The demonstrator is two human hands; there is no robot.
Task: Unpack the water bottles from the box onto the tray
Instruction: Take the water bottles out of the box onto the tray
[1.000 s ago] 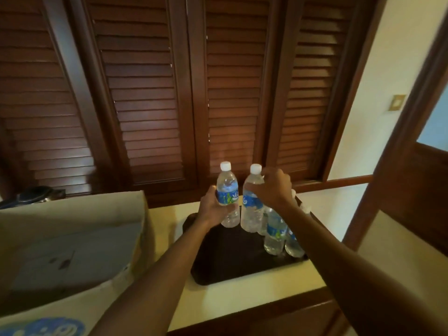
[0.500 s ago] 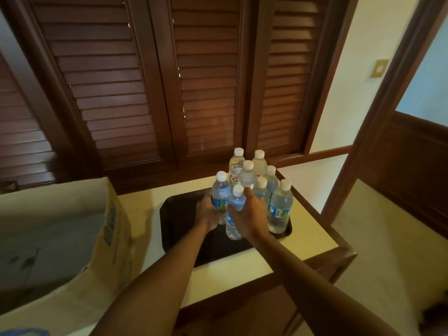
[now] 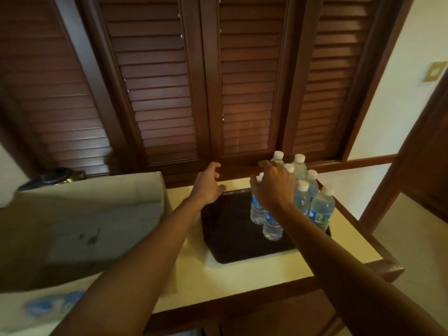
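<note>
Several clear water bottles (image 3: 321,209) with white caps and blue labels stand upright together on the right half of a dark tray (image 3: 230,238). My right hand (image 3: 272,187) hovers over the two nearest bottles with loosely spread fingers, holding nothing and hiding their caps. My left hand (image 3: 208,184) is raised above the tray's far left corner, fingers relaxed and empty. The open cardboard box (image 3: 80,214) sits to the left of the tray; no bottles show inside it from here.
Tray and box rest on a cream countertop (image 3: 254,272) with a dark wood edge. Dark louvred shutters (image 3: 169,93) rise right behind. A dark appliance (image 3: 57,175) sits behind the box. The counter ends at the right with floor beyond.
Both hands have let go of the two bottles they set on the tray and have lifted off them. The left hand has drawn back to the left.
</note>
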